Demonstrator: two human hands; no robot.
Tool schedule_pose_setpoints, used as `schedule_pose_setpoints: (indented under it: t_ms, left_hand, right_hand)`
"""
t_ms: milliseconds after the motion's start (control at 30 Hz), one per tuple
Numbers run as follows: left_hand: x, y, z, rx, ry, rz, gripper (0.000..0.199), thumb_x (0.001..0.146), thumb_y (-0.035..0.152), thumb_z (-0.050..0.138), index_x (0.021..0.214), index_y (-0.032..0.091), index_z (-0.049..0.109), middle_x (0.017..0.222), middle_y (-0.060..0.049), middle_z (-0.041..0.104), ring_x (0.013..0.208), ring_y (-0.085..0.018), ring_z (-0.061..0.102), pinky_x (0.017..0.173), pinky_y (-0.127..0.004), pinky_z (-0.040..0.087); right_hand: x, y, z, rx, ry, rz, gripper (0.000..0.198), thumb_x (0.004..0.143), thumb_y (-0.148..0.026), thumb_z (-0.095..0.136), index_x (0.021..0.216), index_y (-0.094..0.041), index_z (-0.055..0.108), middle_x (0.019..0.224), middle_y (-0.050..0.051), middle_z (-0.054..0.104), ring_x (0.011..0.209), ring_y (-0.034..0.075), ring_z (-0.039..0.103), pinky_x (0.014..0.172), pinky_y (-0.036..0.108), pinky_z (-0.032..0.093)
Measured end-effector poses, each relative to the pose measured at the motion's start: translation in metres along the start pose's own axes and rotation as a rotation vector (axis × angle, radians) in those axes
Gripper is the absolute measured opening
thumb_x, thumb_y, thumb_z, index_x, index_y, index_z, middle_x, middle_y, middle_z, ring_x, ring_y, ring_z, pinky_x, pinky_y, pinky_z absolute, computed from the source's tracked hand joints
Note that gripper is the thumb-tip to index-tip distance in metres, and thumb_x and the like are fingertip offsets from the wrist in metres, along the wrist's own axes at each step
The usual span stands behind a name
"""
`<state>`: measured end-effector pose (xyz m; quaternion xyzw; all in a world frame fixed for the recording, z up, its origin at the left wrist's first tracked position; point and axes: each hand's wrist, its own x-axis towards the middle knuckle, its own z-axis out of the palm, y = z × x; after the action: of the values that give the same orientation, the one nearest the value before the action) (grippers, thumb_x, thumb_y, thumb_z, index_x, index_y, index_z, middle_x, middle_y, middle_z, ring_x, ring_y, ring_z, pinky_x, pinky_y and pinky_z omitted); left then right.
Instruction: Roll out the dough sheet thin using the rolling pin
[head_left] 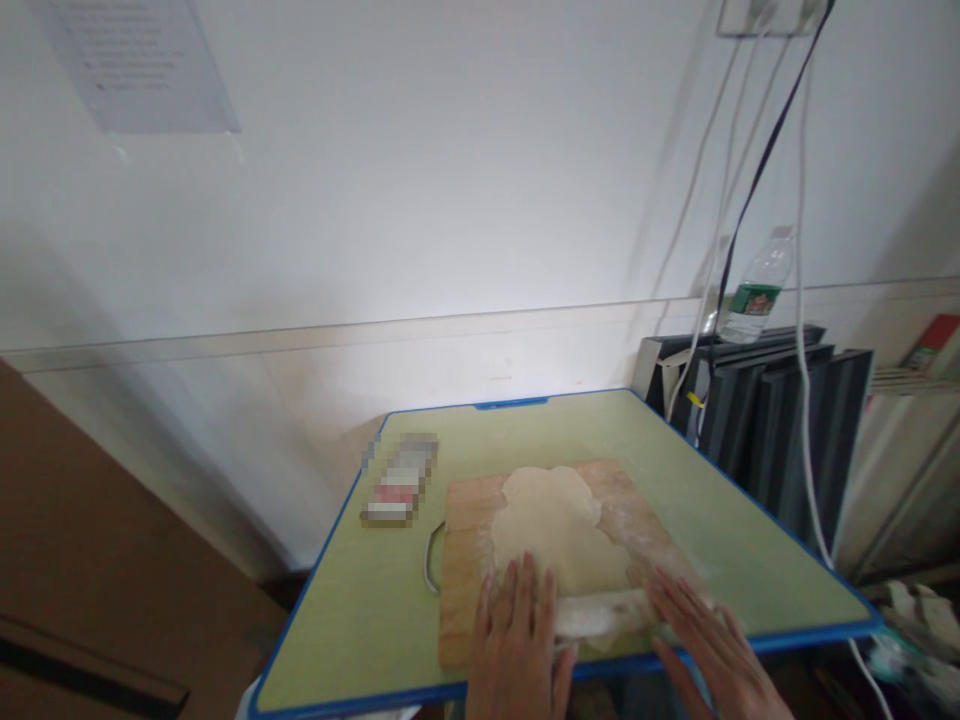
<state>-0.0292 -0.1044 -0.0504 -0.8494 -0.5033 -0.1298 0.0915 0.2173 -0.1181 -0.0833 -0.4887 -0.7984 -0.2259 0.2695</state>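
Observation:
A flattened sheet of pale dough (pixel 551 520) with an uneven, lobed edge spreads over a wooden board (pixel 469 570). Across its near end lies a floury rolling pin (pixel 604 614). My left hand (pixel 517 640) rests palm down over the pin's left end, fingers stretched forward onto the board and dough. Over the right end sits my right hand (pixel 701 640), its fingers straight and its thumb apart. Both ends of the pin are hidden under my hands. Flour dusts the board's right side.
The board stands on a green, blue-rimmed table (pixel 352 640) against a white wall. A blurred-out flat object (pixel 401 480) lies at the table's left. To the right are dark folded panels (pixel 780 420), a plastic bottle (pixel 759 285) on top, and hanging white cables (pixel 804 400).

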Motion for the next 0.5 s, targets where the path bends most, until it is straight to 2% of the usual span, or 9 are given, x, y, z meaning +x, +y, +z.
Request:
schedule_pose_setpoints:
  t_ms: [133,233,333,500]
  left_hand:
    - [0.0,0.003,0.008,0.025,0.044,-0.07,0.061,0.081,0.047,0.041,0.137,0.028,0.026,0.136,-0.004,0.037,0.118,-0.025,0.044,0.097,-0.042,0.039]
    - [0.003,0.005,0.012,0.022,0.037,-0.028,0.061,0.081,0.045,0.042,0.137,0.026,0.027,0.134,-0.004,0.039,0.116,-0.025,0.046,0.093,-0.039,0.042]
    - [0.005,0.003,0.017,-0.024,-0.009,-0.053,0.061,0.08,0.041,0.045,0.137,0.026,0.028,0.134,-0.005,0.04,0.117,-0.026,0.045,0.091,-0.04,0.044]
    - [0.009,-0.007,0.016,-0.097,-0.075,-0.047,0.06,0.081,0.035,0.042,0.137,0.024,0.026,0.135,-0.006,0.038,0.121,-0.024,0.041,0.09,-0.035,0.044]
  right_hand:
    - [0.022,0.001,0.001,-0.014,0.007,-0.077,0.068,0.084,-0.04,0.041,0.141,-0.02,0.011,0.125,0.009,0.05,0.109,0.025,0.052,0.081,0.04,0.048]
    - [0.038,0.007,0.01,0.068,-0.101,-0.08,0.066,0.083,-0.041,0.045,0.14,-0.026,0.015,0.133,0.006,0.043,0.119,0.022,0.042,0.091,0.039,0.041]
    - [0.058,0.015,0.019,0.14,-0.221,-0.069,0.06,0.084,-0.042,0.044,0.138,-0.031,0.021,0.138,0.004,0.036,0.126,0.021,0.032,0.099,0.044,0.032]
    - [0.109,0.017,0.022,0.251,-0.366,-0.202,0.048,0.088,-0.04,0.036,0.134,-0.033,0.029,0.139,0.001,0.034,0.129,0.019,0.025,0.103,0.047,0.024]
